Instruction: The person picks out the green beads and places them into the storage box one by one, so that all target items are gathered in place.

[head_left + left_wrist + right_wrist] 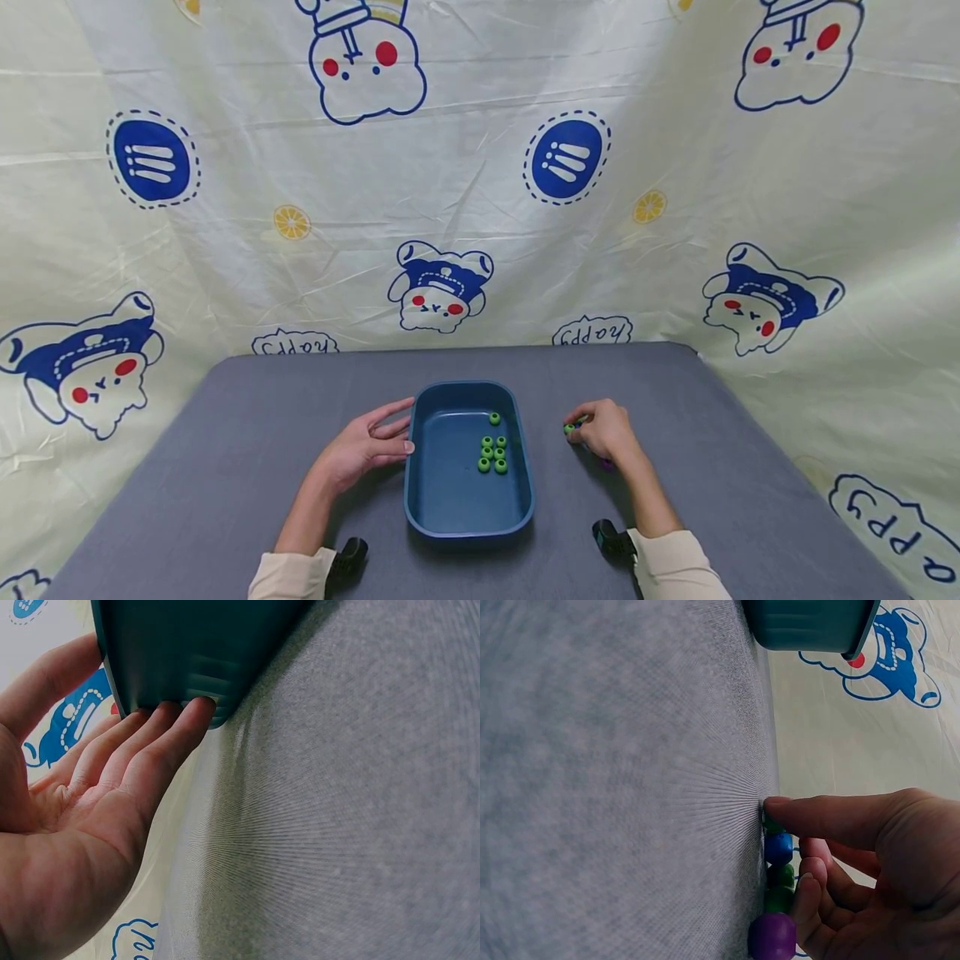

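Observation:
A deep blue rectangular tray (420,500) stands mid-table with several green beads (486,452) in its right half. My left hand (363,450) rests against the tray's left wall, its fingers stretched out; in the left wrist view the fingertips (199,709) touch the outer side. To the right of the tray, my right hand (607,429) reaches down to the tabletop and pinches a green bead (771,823) by the thumb. Lined up beside that hand are a blue bead (778,848), more green beads (778,901) and a larger purple bead (772,937). Bits of thin blue cord show beside them.
Grey cloth covers the table (225,467). A pale printed curtain (480,183) hangs behind and around it. Black wrist cameras sit at the left cuff (348,558) and the right cuff (611,537).

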Action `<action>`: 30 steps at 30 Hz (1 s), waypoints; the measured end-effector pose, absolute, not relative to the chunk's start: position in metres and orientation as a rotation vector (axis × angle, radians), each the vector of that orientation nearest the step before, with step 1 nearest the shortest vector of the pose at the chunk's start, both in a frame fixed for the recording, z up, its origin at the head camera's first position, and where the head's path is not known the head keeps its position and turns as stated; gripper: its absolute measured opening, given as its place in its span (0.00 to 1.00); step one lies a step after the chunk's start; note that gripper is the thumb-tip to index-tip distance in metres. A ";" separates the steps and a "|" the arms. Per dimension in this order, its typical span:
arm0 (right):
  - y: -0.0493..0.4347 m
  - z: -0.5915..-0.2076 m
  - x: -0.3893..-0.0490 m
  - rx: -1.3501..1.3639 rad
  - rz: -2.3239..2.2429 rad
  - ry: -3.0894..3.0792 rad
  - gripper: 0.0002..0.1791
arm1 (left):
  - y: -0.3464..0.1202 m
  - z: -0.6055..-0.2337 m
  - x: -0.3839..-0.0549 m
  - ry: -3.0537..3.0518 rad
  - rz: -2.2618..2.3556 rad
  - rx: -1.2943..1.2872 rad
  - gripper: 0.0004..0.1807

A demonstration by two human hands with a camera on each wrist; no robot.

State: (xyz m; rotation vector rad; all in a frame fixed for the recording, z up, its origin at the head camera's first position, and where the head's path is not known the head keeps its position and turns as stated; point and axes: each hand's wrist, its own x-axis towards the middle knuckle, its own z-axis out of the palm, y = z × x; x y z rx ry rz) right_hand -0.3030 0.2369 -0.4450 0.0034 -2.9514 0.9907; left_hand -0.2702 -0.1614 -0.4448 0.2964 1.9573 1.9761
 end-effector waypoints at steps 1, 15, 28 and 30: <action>0.237 -0.444 -0.303 0.005 0.991 -2.947 0.07 | -0.161 -0.445 -0.270 1.960 1.975 0.297 0.41; 0.225 -0.429 -0.299 0.077 1.028 -2.878 0.05 | -0.161 -0.445 -0.271 1.973 1.965 0.303 0.40; 0.198 -0.408 -0.287 0.179 1.174 -2.845 0.06 | -0.161 -0.444 -0.271 1.977 1.962 0.310 0.40; 0.194 -0.406 -0.285 0.204 1.178 -2.840 0.07 | -0.161 -0.444 -0.270 1.974 1.963 0.309 0.40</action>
